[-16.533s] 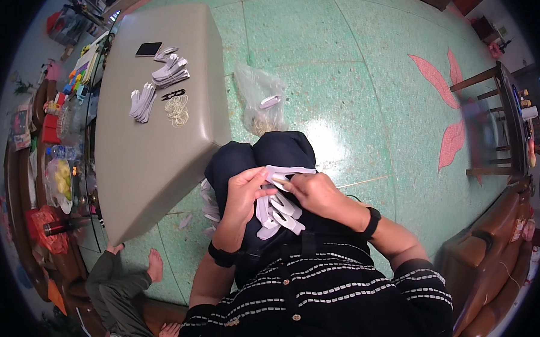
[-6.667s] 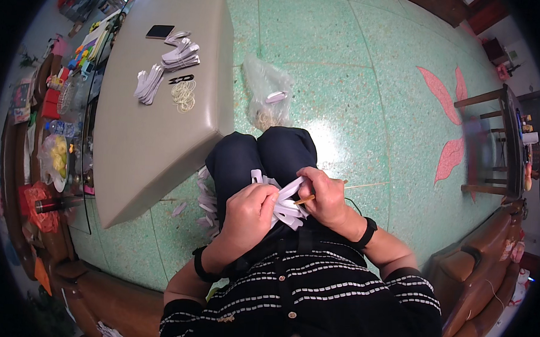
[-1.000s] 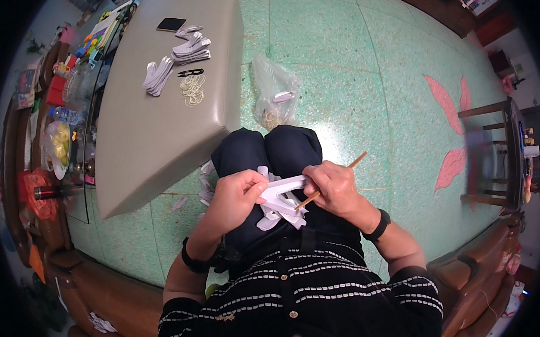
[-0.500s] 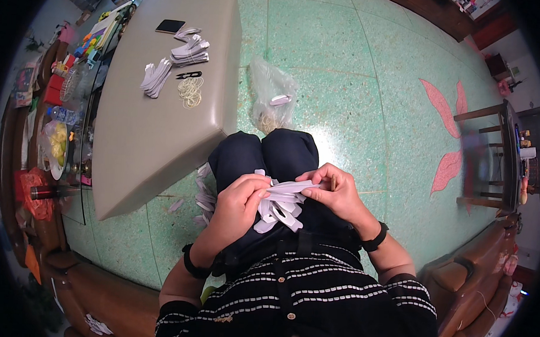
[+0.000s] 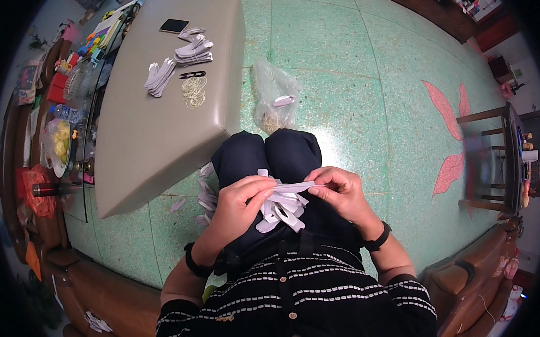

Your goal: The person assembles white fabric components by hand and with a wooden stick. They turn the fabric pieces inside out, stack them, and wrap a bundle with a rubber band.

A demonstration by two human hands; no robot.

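Note:
Above my lap, my left hand [image 5: 243, 198] pinches one end of a narrow white strip [image 5: 294, 186]. At its other end, my right hand [image 5: 339, 192] grips the strip between thumb and fingers. Several loose white strips [image 5: 280, 212] lie in a pile on my dark trousers, just below the held one. Whether the strips are paper or cloth I cannot tell. More white strips [image 5: 206, 193] hang or lie beside my left leg. On the grey padded bench [image 5: 162, 146] rest bundled white strips [image 5: 194, 51], another stack of strips [image 5: 159, 77], black thread snips [image 5: 193, 75] and pale rubber bands or cord [image 5: 194, 93].
A dark phone [image 5: 174, 26] lies at the bench's far end. A clear plastic bag [image 5: 275, 96] sits on the green floor beyond my knees. Left of the bench stands a glass table with a fruit plate [image 5: 59, 147] and a bottle [image 5: 64, 113]. Brown sofas [image 5: 108, 288] flank me.
The held strip appears straighter and narrower between my hands, and my right hand has shifted slightly right. The whole view has moved slightly.

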